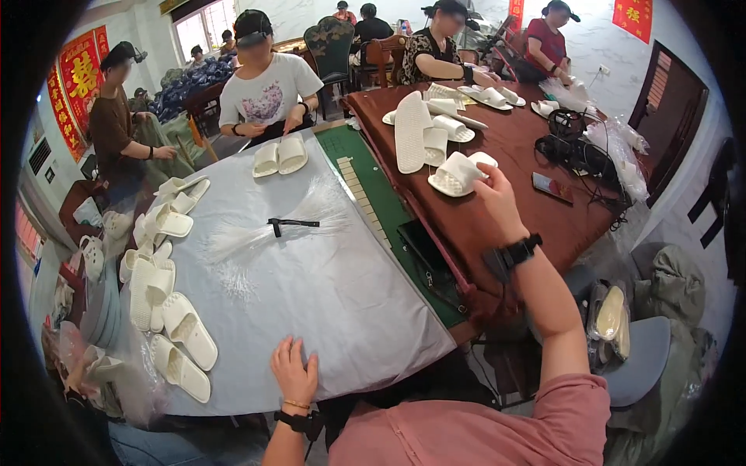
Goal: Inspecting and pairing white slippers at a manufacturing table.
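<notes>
My right hand (497, 199) reaches over the brown-covered table, its fingers closed at the side of a white slipper (453, 177); part of a second slipper shows just behind the fingers. My left hand (294, 370) rests on the near edge of the grey cloth (350, 311), fingers stretched out and nothing in it. Ahead of it lies a bundle of clear plastic strands (311, 210), bound at its middle by a black strap (291, 225). White slippers (189, 332) line the cloth's left side. Another pair of slippers (280, 157) sits at its far edge.
Several more slippers (412, 133) lie on the brown cloth (513, 248), with a phone-like dark object (552, 188) and black cables (575, 147) to the right. A green strip (365, 186) parts the two tables. A person in a white shirt (268, 93) stands across; others work around.
</notes>
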`<state>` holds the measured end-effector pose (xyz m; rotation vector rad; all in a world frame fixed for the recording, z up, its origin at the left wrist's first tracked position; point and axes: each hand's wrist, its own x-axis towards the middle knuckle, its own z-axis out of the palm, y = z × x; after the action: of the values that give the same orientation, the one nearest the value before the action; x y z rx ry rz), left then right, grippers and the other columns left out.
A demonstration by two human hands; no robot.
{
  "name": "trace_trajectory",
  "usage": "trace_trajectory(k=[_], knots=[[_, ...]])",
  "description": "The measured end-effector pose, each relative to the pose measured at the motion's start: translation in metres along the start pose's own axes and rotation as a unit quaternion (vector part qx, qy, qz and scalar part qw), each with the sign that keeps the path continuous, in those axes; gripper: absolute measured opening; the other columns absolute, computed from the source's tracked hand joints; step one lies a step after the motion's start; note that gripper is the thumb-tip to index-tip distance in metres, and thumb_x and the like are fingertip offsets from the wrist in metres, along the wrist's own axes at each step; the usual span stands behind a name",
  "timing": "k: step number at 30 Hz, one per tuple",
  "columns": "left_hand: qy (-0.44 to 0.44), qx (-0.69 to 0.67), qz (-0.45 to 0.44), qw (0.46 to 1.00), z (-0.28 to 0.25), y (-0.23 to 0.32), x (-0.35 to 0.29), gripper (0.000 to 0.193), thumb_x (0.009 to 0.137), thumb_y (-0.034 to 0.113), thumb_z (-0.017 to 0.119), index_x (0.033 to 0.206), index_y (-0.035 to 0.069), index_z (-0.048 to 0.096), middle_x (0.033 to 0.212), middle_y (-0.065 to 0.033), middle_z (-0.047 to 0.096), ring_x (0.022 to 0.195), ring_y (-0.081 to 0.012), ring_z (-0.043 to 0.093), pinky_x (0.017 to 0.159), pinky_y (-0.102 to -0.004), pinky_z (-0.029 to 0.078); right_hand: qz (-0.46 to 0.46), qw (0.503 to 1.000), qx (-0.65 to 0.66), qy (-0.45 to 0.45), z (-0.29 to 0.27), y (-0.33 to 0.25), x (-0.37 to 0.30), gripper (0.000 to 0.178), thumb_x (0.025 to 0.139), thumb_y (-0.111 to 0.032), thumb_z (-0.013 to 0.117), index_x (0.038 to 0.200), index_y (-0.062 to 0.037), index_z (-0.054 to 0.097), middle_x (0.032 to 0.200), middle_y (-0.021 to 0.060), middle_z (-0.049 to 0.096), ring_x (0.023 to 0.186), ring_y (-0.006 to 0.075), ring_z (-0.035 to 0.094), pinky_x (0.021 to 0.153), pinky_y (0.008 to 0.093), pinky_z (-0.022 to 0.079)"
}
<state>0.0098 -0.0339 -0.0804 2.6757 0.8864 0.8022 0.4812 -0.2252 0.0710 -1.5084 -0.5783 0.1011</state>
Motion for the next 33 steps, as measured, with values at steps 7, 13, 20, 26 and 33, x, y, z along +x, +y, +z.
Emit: trace_trajectory(k=[7,13,20,26,33], knots=[[0.014,0.016,0.001,1.000,0.001,0.002,0.000,0.041,0.079,0.025,0.065,0.113,0.003,0.057,0.123,-0.0157,0.052,0.116,-0.0359,0.045,0.099,-0.0486,0.033,-0.077,0.887,-0.455,0.012,-0.010,0.052,0.087,0.070,0.077,-0.035,0.066,0.131,0.0045,0.045,0.120,0.0258,0.056,0.114,0.0397,0.053,0.099,0.0397,0.042],[0.031,0.007,0.011,0.999,0.000,0.001,0.000,0.041,0.078,0.024,0.066,0.113,0.004,0.059,0.121,-0.0159,0.054,0.114,-0.0353,0.046,0.098,-0.0464,0.035,0.044,0.958,-0.280,-0.027,0.004,0.056,0.070,0.037,0.078,-0.029,0.066,0.092,0.0055,0.062,0.081,0.0166,0.066,0.074,0.0252,0.064,0.065,0.0365,0.049],[0.017,-0.013,-0.004,1.000,0.000,0.003,0.001,0.041,0.077,0.024,0.067,0.112,0.004,0.058,0.122,-0.0156,0.053,0.114,-0.0355,0.046,0.098,-0.0475,0.034,0.054,0.980,-0.088,-0.170,-0.002,-0.016,-0.050,0.017,0.085,-0.014,0.066,0.091,0.0014,0.061,0.081,0.0006,0.060,0.073,0.0085,0.054,0.065,0.0252,0.045],[-0.067,-0.138,0.042,0.987,-0.012,0.048,-0.002,0.056,0.077,0.025,0.069,0.125,0.004,0.051,0.127,-0.0143,0.051,0.117,-0.0318,0.048,0.098,-0.0434,0.038,0.124,0.931,0.038,-0.342,0.039,-0.046,-0.159,0.027,0.086,-0.014,0.064,0.105,0.0049,0.060,0.091,0.0025,0.062,0.083,0.0105,0.056,0.073,0.0275,0.047],[-0.141,-0.826,-0.301,0.455,-0.034,0.102,0.012,0.074,0.081,0.008,0.060,0.146,0.005,0.023,0.139,-0.0115,0.041,0.125,-0.0234,0.044,0.104,-0.0370,0.038,0.010,0.855,-0.132,-0.502,0.101,-0.045,-0.210,0.022,0.082,-0.013,0.064,0.092,0.0040,0.054,0.079,0.0186,0.059,0.072,0.0239,0.057,0.068,0.0355,0.046]])
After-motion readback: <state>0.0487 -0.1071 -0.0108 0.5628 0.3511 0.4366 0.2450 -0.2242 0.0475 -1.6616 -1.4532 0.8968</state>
